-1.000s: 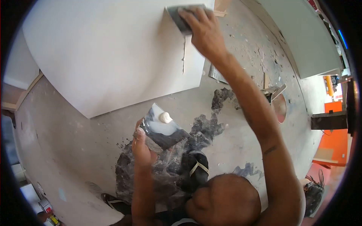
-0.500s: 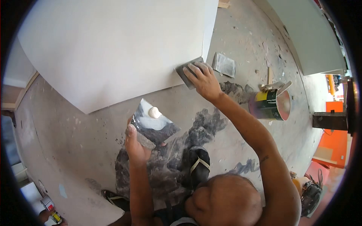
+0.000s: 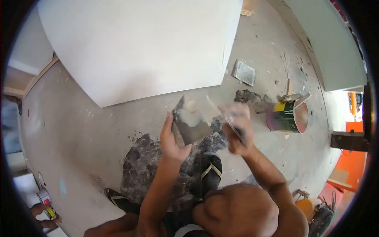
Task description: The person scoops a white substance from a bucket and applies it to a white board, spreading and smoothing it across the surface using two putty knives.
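Note:
My left hand (image 3: 172,143) grips a flat putty plate (image 3: 200,133) from its near side. Smooth white putty (image 3: 190,117) lies in a patch with a small lump on the plate's face. To the right of it, my right hand (image 3: 240,118), smeared by motion, is closed on a flat putty scraper (image 3: 237,129) seen nearly edge-on. A pale streak shows at the scraper's far end, close to the plate. Beyond both hands stands a large white panel (image 3: 142,47), its lower corner and edge above the floor.
A paint can (image 3: 283,117) lies on its side at right, a stick at its mouth. A dusty grey sheet (image 3: 244,72) rests near the panel. Dark smears (image 3: 146,162) mark the floor around a sandaled foot (image 3: 211,170). Another person's hands (image 3: 47,217) show at lower left.
My right hand has left the panel's lower right edge with the scraper and come back beside the plate. My left hand and the plate have moved right and up.

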The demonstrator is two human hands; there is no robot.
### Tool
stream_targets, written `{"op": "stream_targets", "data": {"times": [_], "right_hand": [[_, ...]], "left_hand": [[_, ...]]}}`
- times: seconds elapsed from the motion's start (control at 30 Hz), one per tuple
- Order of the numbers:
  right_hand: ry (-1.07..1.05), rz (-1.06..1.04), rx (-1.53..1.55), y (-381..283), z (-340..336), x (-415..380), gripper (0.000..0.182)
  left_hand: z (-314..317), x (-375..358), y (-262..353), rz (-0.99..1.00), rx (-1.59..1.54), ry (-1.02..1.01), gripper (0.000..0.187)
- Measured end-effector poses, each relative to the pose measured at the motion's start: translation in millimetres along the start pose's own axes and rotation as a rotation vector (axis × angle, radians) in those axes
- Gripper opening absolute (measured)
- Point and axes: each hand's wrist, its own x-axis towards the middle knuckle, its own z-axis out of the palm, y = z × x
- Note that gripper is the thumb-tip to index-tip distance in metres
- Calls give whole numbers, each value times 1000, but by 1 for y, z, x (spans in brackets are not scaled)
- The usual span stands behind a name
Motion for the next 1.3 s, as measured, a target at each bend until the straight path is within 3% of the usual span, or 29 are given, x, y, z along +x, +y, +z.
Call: {"op": "stream_targets", "data": {"times": [0.07,0.1,0.13,0.2,0.23,0.27,0.33,0.37,0.4,0.43,0.47,0.53,0.63,0.67,0.77,0.83,0.87,0.93,1.0,1.07,1.1,1.17,1.23,1.3], "right_hand": [[113,-302,442,-13,22,-2,57],[56,-91,716,0,33,-24,58],[54,-98,717,5,33,-21,58],[-74,219,129,17,30,-8,57],[-200,587,217,23,24,-1,59],[-197,580,217,29,17,-5,59],[14,331,145,43,5,-12,53],[8,326,149,27,3,-1,53],[335,518,488,7,-4,10,48],[666,700,829,-14,-10,23,43],[666,695,834,-28,-15,28,43],[480,881,1263,-55,-27,33,36],[296,1033,1310,-72,-16,46,30],[172,1100,1320,-72,-15,47,28],[162,1087,1366,-65,-24,53,27],[180,1059,1376,-64,-32,56,25],[184,1054,1370,-62,-35,56,25],[257,1000,1260,-56,-41,59,23],[184,900,1226,-48,-52,67,21],[211,760,781,-40,-60,82,23],[113,733,455,-40,-71,98,24],[189,476,20,-36,-71,136,26],[159,75,-460,-13,-81,178,33],[177,-120,-854,9,-82,215,41]], "left_hand": [[4,1,-4,24,17,24,47],[7,-1,-3,9,118,-75,47],[12,-2,-1,-6,220,-175,47],[24,-9,1,64,292,-219,46],[23,-10,0,89,351,-220,47],[23,-10,2,112,413,-224,48],[31,-9,6,134,326,-310,48],[33,-10,8,144,238,-385,50],[34,-10,8,150,243,-390,50],[33,-9,9,303,379,-375,51],[31,-8,9,454,512,-356,53],[27,-10,19,462,611,-447,55],[34,-17,24,713,1254,-360,63],[44,-12,24,834,1344,-534,62],[48,-11,29,912,1473,-517,60],[44,-15,51,890,1810,-542,59],[35,-14,59,893,1804,-550,59],[11,-10,70,751,1748,-529,59],[3,-13,67,816,1706,-503,61],[-8,-13,60,783,1446,-308,60],[-11,-11,57,753,1410,-328,60],[-8,-9,51,731,1422,-339,61],[-8,-8,50,680,1455,-341,63],[-12,-6,48,660,1433,-347,63]]}}
